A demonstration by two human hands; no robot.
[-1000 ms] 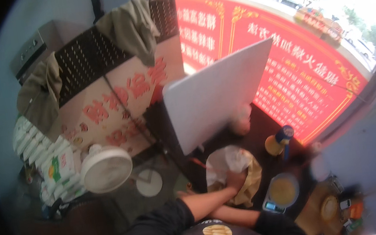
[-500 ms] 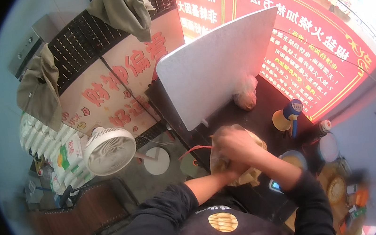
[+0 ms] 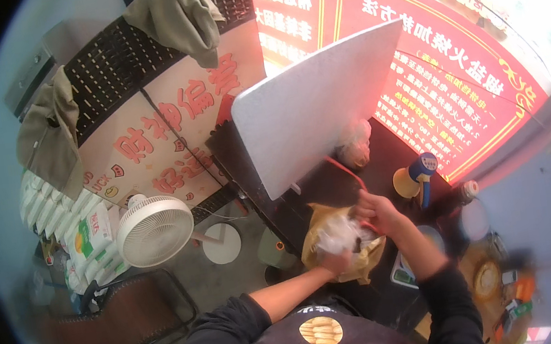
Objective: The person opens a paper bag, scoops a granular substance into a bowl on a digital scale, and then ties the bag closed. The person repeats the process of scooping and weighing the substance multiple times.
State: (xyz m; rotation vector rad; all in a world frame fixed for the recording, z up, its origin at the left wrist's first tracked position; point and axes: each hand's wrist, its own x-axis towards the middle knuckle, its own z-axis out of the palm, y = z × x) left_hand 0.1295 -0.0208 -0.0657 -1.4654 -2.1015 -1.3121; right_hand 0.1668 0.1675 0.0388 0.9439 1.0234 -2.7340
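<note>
Left hand (image 3: pixel 336 262) closed on the near edge of a clear plastic bag (image 3: pixel 341 236), fingers curled over it. Right hand (image 3: pixel 376 209) pinched on the far side of the same bag, where a red cord (image 3: pixel 345 170) runs up from the hand toward the back of the counter. What the bag contains cannot be made out. The bag rests on a yellow bag (image 3: pixel 365 261) lying on the dark counter (image 3: pixel 255 174), directly in front of the person. Behind it a white board (image 3: pixel 316 111) stands tilted, with another tied plastic bag (image 3: pixel 355 144) at its base. To the right, a yellow and blue megaphone (image 3: pixel 417 178). On the floor to the left, a white fan (image 3: pixel 154 230) and a brown chair (image 3: pixel 134 316).
</note>
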